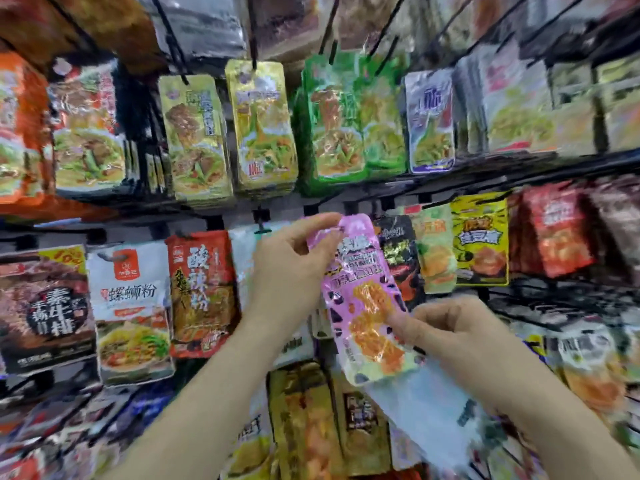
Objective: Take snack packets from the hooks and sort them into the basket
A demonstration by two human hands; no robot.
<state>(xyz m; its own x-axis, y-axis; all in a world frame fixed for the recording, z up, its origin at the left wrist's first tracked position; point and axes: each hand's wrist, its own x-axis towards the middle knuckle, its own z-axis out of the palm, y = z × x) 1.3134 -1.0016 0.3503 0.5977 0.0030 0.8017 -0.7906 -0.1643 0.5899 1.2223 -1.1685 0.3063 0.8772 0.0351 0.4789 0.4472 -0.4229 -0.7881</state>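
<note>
Head view, middle: left hand pinches the pink packet at its top, right hand pinches lower down; probably light, floppy, slippery.

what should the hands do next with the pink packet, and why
Probably draw the pink packet straight back toward the body, clear of the rack. The left hand pinches its top edge and the right hand grips its lower part, so both ends are held. Whether its top is already free is unclear. No basket shows.

Shop aisle, snack packets hung in rows on display hooks
</note>
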